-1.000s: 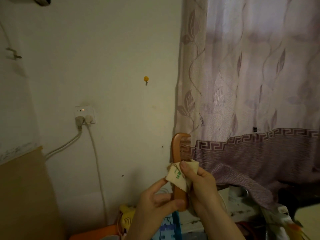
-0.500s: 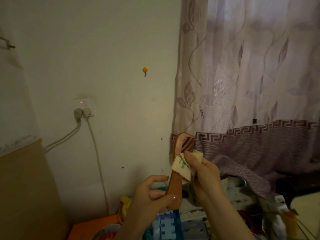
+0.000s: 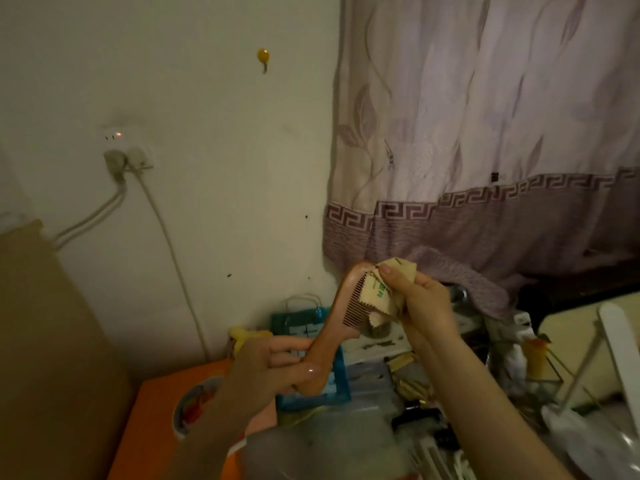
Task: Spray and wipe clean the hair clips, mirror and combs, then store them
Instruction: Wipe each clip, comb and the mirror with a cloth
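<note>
A brown wooden comb is held up in front of the wall, tilted with its toothed end up and to the right. My left hand grips its handle at the lower end. A small beige cloth with green print is pinched in my right hand and pressed against the comb's teeth near the tip. Dark clip-like items lie on the cluttered surface below, too blurred to identify.
A blue-framed item and an orange box sit below my hands. A curtain hangs at right, a wall socket with cables at left. A wire rack and white stand are at right.
The view has tipped downward, showing more of the cluttered surface. The comb has tilted from upright to leaning right, and the cloth has slid up to the comb's tip.
</note>
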Available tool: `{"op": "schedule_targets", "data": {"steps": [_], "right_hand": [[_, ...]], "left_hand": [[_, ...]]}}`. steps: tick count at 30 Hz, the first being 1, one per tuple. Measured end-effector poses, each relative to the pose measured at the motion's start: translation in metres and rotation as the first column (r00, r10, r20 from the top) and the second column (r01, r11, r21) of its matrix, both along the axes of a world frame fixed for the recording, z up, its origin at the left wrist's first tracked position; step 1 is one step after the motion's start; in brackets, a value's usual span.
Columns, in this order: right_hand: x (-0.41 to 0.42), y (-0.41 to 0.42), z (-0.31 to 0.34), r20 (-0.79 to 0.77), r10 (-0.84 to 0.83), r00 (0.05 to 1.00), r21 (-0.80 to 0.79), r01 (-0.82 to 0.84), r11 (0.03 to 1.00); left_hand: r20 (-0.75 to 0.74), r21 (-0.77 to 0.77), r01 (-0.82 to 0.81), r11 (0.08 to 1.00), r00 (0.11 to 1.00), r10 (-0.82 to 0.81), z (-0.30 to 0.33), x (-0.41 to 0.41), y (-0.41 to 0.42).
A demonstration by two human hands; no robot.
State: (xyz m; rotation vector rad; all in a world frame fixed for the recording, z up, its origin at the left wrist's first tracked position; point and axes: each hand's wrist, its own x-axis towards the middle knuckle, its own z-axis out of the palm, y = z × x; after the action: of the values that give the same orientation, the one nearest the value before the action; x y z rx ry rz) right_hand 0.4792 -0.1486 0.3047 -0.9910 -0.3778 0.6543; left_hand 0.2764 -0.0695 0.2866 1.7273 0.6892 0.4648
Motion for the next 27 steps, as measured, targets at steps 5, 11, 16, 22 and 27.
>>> {"op": "schedule_targets", "data": {"steps": [5,11,16,22,27], "right_hand": [[0.008,-0.009,-0.046,0.033,-0.039,0.999,-0.119,0.043,0.992],[0.015,-0.032,-0.098,-0.001,-0.095,0.995,-0.25,0.092,0.964],[0.022,-0.057,-0.143,-0.018,-0.18,0.983,-0.371,0.161,0.915],[0.032,-0.081,-0.184,-0.103,-0.24,0.965,-0.433,0.173,0.885],[0.054,-0.089,-0.212,-0.122,-0.228,0.966,-0.487,0.142,0.862]], "left_hand": [[-0.01,-0.056,-0.044,0.997,0.999,0.044,-0.037,0.002,0.002],[-0.039,-0.127,-0.043,0.991,0.999,0.039,-0.088,0.01,0.004],[-0.087,-0.213,-0.066,0.975,0.995,0.049,-0.128,0.02,-0.004],[-0.142,-0.349,-0.11,0.931,0.988,0.064,-0.17,0.038,-0.019],[-0.202,-0.409,-0.206,0.889,0.97,0.131,-0.205,0.065,-0.028]]}}
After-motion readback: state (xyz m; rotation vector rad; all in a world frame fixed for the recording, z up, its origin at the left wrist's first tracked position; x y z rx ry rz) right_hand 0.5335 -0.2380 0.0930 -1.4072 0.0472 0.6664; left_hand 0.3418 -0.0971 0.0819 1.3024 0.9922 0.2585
